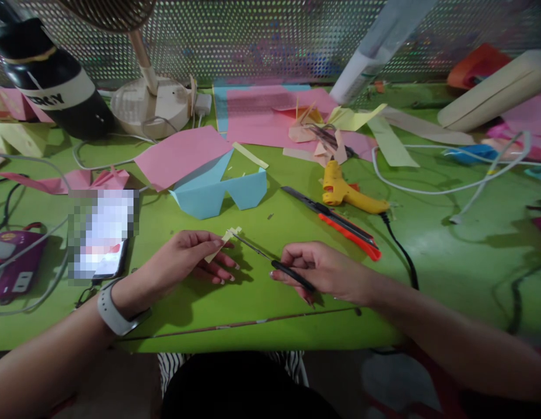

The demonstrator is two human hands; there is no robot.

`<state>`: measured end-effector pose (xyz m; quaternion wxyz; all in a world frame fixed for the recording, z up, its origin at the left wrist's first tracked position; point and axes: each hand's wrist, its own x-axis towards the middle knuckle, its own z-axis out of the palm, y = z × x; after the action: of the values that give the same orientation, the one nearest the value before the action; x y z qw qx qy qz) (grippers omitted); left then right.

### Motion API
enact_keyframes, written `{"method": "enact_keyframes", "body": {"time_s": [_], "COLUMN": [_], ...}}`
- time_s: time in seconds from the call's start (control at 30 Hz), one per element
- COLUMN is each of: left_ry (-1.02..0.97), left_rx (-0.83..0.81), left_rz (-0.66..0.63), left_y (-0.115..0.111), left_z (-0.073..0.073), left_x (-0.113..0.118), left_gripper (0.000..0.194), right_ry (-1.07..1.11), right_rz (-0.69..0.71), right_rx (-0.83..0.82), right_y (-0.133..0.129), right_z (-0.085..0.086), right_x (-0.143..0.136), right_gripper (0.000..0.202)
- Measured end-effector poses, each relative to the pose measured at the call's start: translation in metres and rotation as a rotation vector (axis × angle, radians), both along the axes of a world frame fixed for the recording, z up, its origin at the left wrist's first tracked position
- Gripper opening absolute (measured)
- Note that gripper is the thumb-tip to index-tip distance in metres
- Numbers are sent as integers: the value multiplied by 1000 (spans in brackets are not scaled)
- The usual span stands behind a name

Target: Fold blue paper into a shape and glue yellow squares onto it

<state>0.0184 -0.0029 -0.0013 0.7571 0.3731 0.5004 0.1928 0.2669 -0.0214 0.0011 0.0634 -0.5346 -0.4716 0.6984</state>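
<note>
Between thumb and fingers my left hand [204,253] pinches a small strip of pale yellow paper [218,247]. The strip's far end looks jagged. My right hand [311,270] is closed round the black handles of a pair of scissors [292,274]. Their thin blades point left and reach the far end of the strip. Just beyond my hands lies a light blue paper cut-out shaped like glasses [204,201], with angular lower edges. A red and black utility knife [340,224] rests beyond my right hand, its blade towards the cut-out.
A yellow glue gun [351,195] lies right of centre, its black cord running towards me. Pink paper sheets [187,154] and scraps cover the back. At left are a phone [106,233], a purple power socket box [19,262], a fan base [152,107] and a black bottle [60,87]. White cables cross both sides.
</note>
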Motion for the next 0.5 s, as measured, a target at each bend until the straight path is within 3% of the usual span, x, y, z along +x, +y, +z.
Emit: {"method": "enact_keyframes", "body": {"time_s": [0.5], "left_ry": [47], "left_rx": [-66], "left_rz": [-37], "left_y": [2], "left_z": [2], "left_x": [3], "left_gripper": [14], "right_ry": [-19], "right_rz": [18], "right_rx": [-28], "right_y": [0], "right_z": [-3], "right_x": [2], "right_gripper": [52]}}
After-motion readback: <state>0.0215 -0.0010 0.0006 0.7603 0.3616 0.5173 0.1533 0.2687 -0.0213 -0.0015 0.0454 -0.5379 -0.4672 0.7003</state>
